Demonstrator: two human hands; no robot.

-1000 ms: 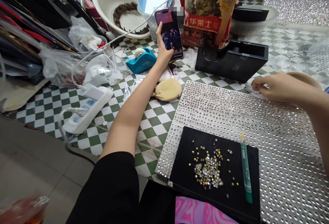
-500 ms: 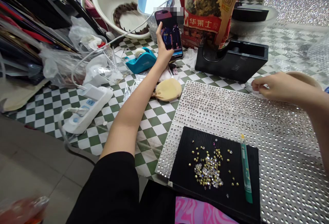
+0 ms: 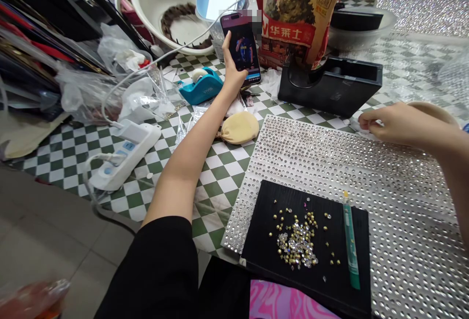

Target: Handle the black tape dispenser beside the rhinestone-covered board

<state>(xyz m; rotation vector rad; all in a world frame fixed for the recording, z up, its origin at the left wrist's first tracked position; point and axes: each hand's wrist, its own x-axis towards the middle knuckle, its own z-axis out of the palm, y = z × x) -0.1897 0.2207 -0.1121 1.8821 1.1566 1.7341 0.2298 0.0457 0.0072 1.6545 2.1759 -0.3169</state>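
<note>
Our left hand (image 3: 230,70) clenches a smartphone (image 3: 242,45) upright, its screen turned toward us for viewing — our right hand (image 3: 390,124), well to its right, pinches at a white tissue (image 3: 357,126) by the far edge of a rhinestone sheet (image 3: 322,162), though whether it grasps anything we cannot tell.

We find the illumination bright and diffuse, with only soft, weak shadows. The rhinestone sheet (image 3: 330,172) returns scattered specular glare. We note wide-angle curvature toward the frame edges, visible along the black shelf (image 3: 69,13). The reddish object (image 3: 32,300) in the lower left corner is blurred. A mosaic patch (image 3: 252,18) obscures detail near the top.
</note>
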